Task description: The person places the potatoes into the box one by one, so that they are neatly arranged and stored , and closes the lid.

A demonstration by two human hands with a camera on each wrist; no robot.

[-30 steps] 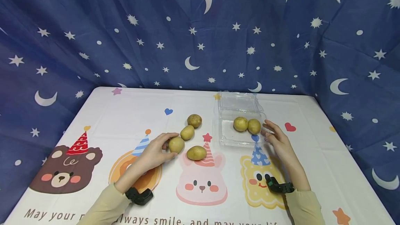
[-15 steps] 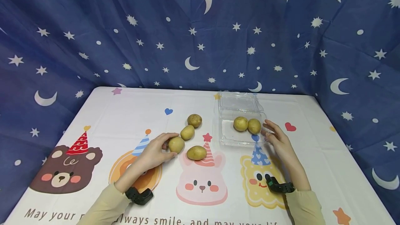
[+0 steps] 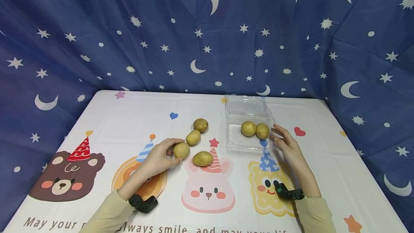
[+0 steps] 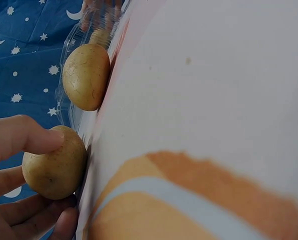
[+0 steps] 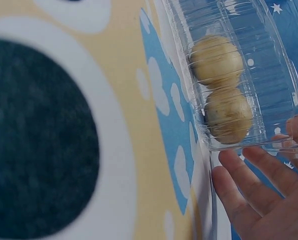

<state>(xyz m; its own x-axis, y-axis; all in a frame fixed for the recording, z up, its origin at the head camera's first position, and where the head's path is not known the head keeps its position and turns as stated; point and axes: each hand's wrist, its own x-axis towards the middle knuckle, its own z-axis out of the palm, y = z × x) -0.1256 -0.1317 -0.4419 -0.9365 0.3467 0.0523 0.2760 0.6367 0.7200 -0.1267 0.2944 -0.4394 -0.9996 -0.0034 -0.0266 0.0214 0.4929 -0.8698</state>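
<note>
Six potatoes (image 3: 193,137): four on the tablecloth (image 3: 142,114), two touching inside the clear plastic clamshell (image 3: 236,142). Left hand (image 3: 158,159) pinches the leftmost potato (image 3: 181,151) between thumb and fingers. Right hand (image 3: 289,148), fingers spread and extended, meets the clamshell's right end, presumably steadying light plastic. Lid (image 3: 247,105) lies back, exposing the base. Oval potato (image 3: 202,158) sits between held potato and clamshell, a likely obstacle.
</note>
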